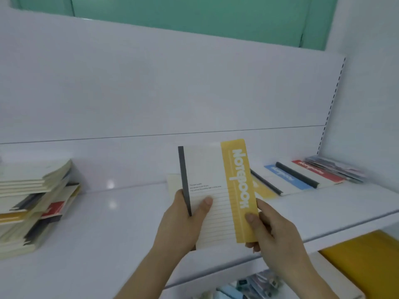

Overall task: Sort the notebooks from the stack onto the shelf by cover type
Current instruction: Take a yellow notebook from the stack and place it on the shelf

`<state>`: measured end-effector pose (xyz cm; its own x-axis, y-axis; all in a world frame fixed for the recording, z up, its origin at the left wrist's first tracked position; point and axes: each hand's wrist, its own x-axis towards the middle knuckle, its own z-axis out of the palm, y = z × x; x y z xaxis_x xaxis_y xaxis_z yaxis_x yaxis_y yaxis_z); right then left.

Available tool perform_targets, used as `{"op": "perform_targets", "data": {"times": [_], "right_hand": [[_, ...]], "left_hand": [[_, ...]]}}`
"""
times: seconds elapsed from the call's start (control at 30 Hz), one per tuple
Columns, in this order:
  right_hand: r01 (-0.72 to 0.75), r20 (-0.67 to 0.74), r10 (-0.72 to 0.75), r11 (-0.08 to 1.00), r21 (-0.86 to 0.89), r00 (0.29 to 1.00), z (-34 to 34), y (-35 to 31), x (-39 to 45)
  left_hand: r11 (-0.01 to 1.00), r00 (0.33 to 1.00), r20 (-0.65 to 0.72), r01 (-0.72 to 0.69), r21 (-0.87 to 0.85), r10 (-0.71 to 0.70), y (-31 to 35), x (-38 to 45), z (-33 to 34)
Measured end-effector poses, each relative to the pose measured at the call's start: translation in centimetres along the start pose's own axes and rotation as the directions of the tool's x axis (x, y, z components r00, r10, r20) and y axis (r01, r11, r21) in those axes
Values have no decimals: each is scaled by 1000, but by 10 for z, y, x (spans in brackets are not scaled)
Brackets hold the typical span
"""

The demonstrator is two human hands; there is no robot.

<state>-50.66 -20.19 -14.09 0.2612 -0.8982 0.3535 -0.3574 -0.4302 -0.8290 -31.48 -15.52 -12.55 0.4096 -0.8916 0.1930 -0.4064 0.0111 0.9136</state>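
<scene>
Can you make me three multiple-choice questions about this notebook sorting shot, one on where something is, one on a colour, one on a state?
1. Where is the unsorted stack?
A. left end of the shelf
B. right end
C. lower shelf

2. What colour is the band on the held notebook?
A. blue
B. red
C. yellow

3. How is that notebook held?
A. lying flat on the shelf
B. raised in both hands
C. in one hand only

Answers:
1 A, the messy pile sits at the left.
2 C, the "Notebook" band is yellow.
3 B, the left hand grips the dark spine, the right hand the band.
</scene>
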Motion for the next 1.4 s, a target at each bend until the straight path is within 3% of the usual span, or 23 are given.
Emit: {"op": "perform_targets", "data": {"times": [0.2,0.33,0.43,0.53,0.63,0.83,1.0,1.27,1.4], "right_hand": [[-40,19,41,998,-41,999,-81,53,45],[-9,120,44,962,-273,992,-103,80,84],[27,187,54,913,-408,981,-106,92,111],[70,212,41,868,-491,976,-102,100,140],[116,225,-11,880,-461,974,-95,110,166],[192,299,-46,857,-478,953,-76,138,207],[296,346,-95,747,-595,934,-63,159,220],[497,471,-219,613,-614,854,-72,165,225],[564,590,-185,606,-561,786,-78,173,229]], "left_hand": [[955,985,79,-169,242,155,27,1,93],[768,968,189,-245,591,163,29,21,121],[644,966,211,-258,720,151,24,47,132],[535,959,243,-284,796,148,17,73,139],[436,956,267,-294,851,123,9,100,145],[324,958,279,-285,902,66,-5,137,149],[238,958,285,-272,932,-23,-6,148,151],[324,963,244,-195,926,-117,-4,148,153],[470,961,212,-106,876,-178,3,147,156]]}}
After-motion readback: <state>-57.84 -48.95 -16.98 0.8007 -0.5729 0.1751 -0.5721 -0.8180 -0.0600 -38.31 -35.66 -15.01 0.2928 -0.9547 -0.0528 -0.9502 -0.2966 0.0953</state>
